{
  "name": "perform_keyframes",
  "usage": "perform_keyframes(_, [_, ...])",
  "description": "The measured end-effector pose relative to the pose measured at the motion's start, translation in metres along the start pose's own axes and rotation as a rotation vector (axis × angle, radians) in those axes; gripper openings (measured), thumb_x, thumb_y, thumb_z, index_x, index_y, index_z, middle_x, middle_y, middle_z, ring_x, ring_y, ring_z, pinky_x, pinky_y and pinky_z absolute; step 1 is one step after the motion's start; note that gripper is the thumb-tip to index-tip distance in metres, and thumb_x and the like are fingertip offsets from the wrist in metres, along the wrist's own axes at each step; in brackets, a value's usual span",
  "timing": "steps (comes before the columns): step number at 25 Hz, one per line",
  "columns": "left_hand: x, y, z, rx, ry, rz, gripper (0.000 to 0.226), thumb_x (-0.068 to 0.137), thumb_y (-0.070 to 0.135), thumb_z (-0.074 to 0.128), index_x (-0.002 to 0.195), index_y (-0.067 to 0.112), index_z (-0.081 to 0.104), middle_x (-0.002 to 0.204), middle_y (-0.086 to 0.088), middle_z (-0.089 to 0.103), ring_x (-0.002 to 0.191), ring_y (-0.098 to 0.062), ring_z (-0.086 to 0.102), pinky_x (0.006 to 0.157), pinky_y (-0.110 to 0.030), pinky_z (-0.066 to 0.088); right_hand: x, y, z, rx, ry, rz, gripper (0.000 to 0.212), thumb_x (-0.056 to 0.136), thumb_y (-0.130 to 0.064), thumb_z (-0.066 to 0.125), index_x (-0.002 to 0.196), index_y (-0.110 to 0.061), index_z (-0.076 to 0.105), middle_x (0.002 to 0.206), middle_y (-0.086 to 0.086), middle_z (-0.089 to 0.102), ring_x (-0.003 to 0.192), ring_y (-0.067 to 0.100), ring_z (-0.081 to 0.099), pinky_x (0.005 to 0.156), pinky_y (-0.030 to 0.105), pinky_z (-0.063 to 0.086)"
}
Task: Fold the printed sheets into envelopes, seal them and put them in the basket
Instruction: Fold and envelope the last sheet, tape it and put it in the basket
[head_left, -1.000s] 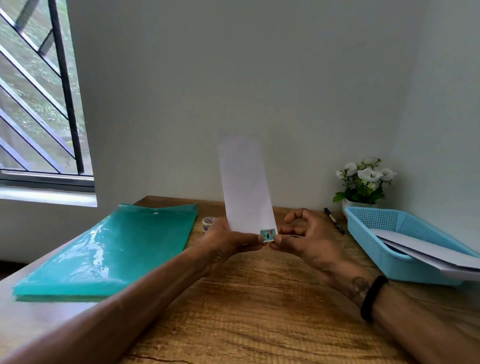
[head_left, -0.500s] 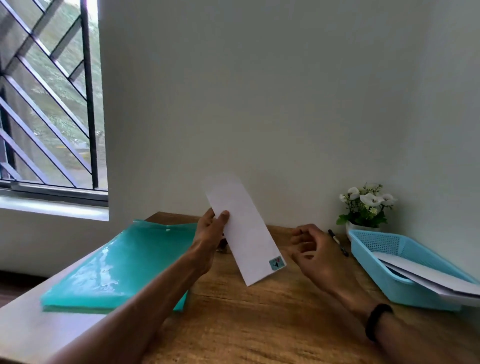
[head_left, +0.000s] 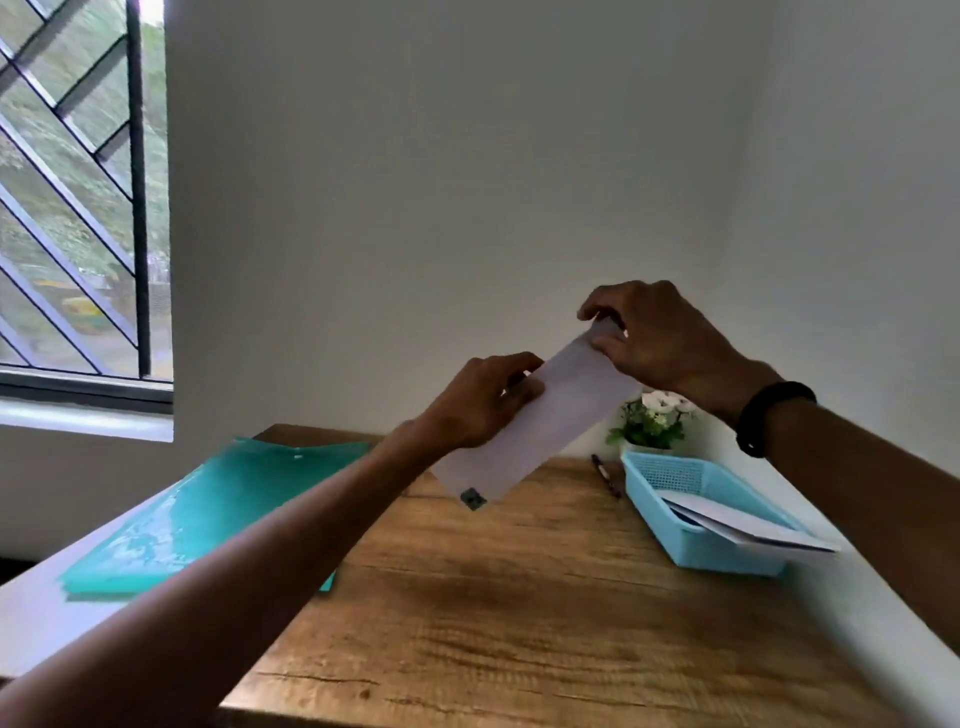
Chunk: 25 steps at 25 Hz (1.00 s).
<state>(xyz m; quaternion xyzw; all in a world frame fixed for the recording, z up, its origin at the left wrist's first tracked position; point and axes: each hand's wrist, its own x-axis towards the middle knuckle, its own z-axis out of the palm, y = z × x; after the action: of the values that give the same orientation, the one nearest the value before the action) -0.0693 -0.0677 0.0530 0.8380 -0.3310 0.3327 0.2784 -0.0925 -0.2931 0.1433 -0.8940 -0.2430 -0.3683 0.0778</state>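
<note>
two hands hold a folded white envelope (head_left: 545, 421) tilted in the air above a wooden desk (head_left: 519, 613). the left hand (head_left: 478, 400) grips its middle, the right hand (head_left: 654, 338) pinches its upper end. a small sticker (head_left: 472, 499) sits at the lower end, below the fingers. right of the fingers, a blue basket (head_left: 696, 545) holds white papers (head_left: 737, 525).

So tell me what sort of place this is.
Probably a small home desk corner. A wooden table stands against a plain wall beside a barred window, with a green folder, a pen, a flower pot and a blue basket holding envelopes.
</note>
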Motion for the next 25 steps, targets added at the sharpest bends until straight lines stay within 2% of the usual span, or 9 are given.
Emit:
perform_keyframes(3, [0.023, 0.022, 0.009, 0.196, -0.086, 0.164, 0.030, 0.106, 0.030, 0.050, 0.130, 0.019, 0.064, 0.093, -0.004, 0.074, 0.090, -0.028, 0.067, 0.080, -0.043, 0.051, -0.038, 0.020, -0.023, -0.090, -0.091, 0.098, 0.008, 0.086, -0.022, 0.072, 0.088, -0.029, 0.070, 0.102, 0.007, 0.075, 0.085, 0.025, 0.069, 0.079, 0.036, 0.057])
perform_keyframes(7, [0.026, 0.068, 0.040, 0.252, 0.139, 0.209, 0.047, 0.095, 0.051, 0.061, 0.136, 0.029, 0.060, 0.127, -0.002, 0.065, 0.125, -0.027, 0.054, 0.108, -0.048, 0.040, -0.096, 0.047, -0.049, 0.035, -0.077, 0.373, 0.006, 0.086, -0.009, 0.079, 0.090, -0.013, 0.078, 0.089, 0.008, 0.078, 0.063, 0.016, 0.072, 0.071, 0.032, 0.061])
perform_keyframes(9, [0.009, 0.097, 0.064, 0.240, 0.196, 0.324, 0.057, 0.090, 0.064, 0.064, 0.134, 0.029, 0.062, 0.135, -0.001, 0.060, 0.132, -0.024, 0.048, 0.116, -0.048, 0.033, -0.126, 0.059, -0.062, 0.219, -0.031, 0.571, 0.007, 0.085, -0.004, 0.080, 0.090, -0.009, 0.077, 0.081, 0.011, 0.080, 0.058, 0.015, 0.077, 0.064, 0.029, 0.061])
perform_keyframes(10, [0.000, 0.110, 0.079, 0.270, 0.180, 0.400, 0.059, 0.088, 0.067, 0.064, 0.134, 0.030, 0.063, 0.136, 0.000, 0.060, 0.133, -0.024, 0.047, 0.119, -0.050, 0.030, -0.142, 0.063, -0.069, 0.343, 0.017, 0.670, 0.010, 0.083, -0.001, 0.081, 0.091, -0.006, 0.077, 0.082, 0.013, 0.080, 0.061, 0.019, 0.079, 0.067, 0.031, 0.063])
perform_keyframes(12, [-0.018, 0.126, 0.110, 0.336, 0.161, 0.509, 0.047, 0.094, 0.059, 0.064, 0.130, 0.030, 0.067, 0.135, 0.001, 0.064, 0.131, -0.025, 0.051, 0.122, -0.057, 0.024, -0.168, 0.067, -0.077, 0.600, 0.143, 0.835, 0.018, 0.081, 0.007, 0.081, 0.097, 0.000, 0.076, 0.092, 0.019, 0.078, 0.069, 0.028, 0.080, 0.074, 0.038, 0.067])
perform_keyframes(14, [-0.028, 0.135, 0.133, 0.273, 0.261, 0.536, 0.024, 0.099, 0.040, 0.067, 0.118, 0.028, 0.075, 0.123, 0.004, 0.073, 0.121, -0.026, 0.060, 0.118, -0.060, 0.028, -0.190, 0.066, -0.080, 0.739, 0.204, 0.935, 0.023, 0.082, 0.014, 0.077, 0.104, 0.007, 0.073, 0.099, 0.022, 0.073, 0.075, 0.032, 0.078, 0.070, 0.035, 0.067])
perform_keyframes(18, [-0.040, 0.145, 0.151, 0.172, 0.380, 0.501, 0.010, 0.098, 0.027, 0.072, 0.104, 0.028, 0.079, 0.108, 0.011, 0.079, 0.106, -0.022, 0.065, 0.111, -0.059, 0.035, -0.221, 0.067, -0.072, 0.774, 0.190, 1.017, 0.010, 0.084, 0.017, 0.074, 0.094, 0.014, 0.073, 0.101, 0.027, 0.073, 0.078, 0.036, 0.076, 0.067, 0.034, 0.066])
perform_keyframes(22, [-0.048, 0.145, 0.164, 0.205, 0.285, 0.419, 0.016, 0.093, 0.029, 0.076, 0.109, 0.032, 0.077, 0.113, 0.012, 0.078, 0.110, -0.021, 0.061, 0.111, -0.058, 0.035, -0.239, 0.077, -0.063, 0.593, 0.054, 0.960, 0.006, 0.086, -0.007, 0.083, 0.089, -0.007, 0.078, 0.093, 0.016, 0.078, 0.082, 0.032, 0.079, 0.082, 0.045, 0.066])
perform_keyframes(25, [-0.046, 0.144, 0.171, 0.215, 0.226, 0.359, 0.021, 0.091, 0.029, 0.078, 0.111, 0.033, 0.077, 0.113, 0.011, 0.078, 0.112, -0.021, 0.061, 0.109, -0.059, 0.036, -0.246, 0.079, -0.050, 0.243, -0.046, 0.816, 0.017, 0.083, -0.021, 0.086, 0.099, -0.021, 0.080, 0.099, 0.001, 0.078, 0.085, 0.020, 0.075, 0.081, 0.035, 0.062])
